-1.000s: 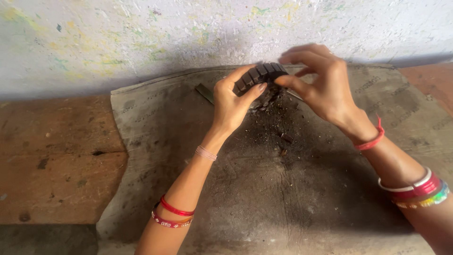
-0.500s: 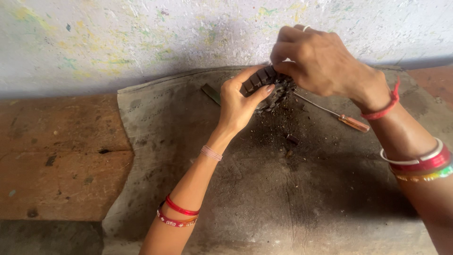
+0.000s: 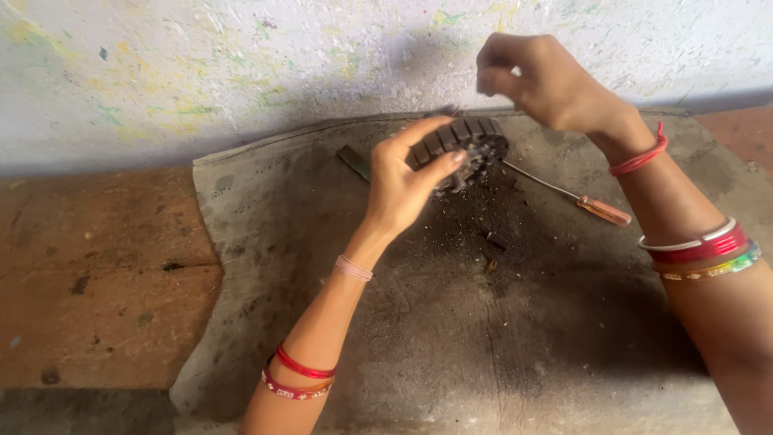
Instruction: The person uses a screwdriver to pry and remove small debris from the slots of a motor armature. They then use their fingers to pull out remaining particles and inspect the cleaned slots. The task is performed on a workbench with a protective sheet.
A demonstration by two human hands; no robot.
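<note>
Dark metal part: a ribbed, slotted ring [image 3: 463, 145], gripped by the left hand [image 3: 403, 189], thumb and fingers closed round its near edge, above the mat.
Right hand: raised [image 3: 535, 80] above and just right of the ring, fingers curled in; whether they pinch anything cannot be told.
Screwdriver: orange-handled [image 3: 592, 205], lying right of the ring.
Mat: grey sheet [image 3: 451, 346], dark crumbs beneath the ring.
Wall: paint-flecked white [image 3: 201, 72].

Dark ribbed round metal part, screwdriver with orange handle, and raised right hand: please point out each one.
Dark ribbed round metal part [image 3: 471, 138], head view, ribbed outer side.
Screwdriver with orange handle [image 3: 605, 211], head view, on the handle.
Right hand [image 3: 541, 80], head view, back of hand.
</note>
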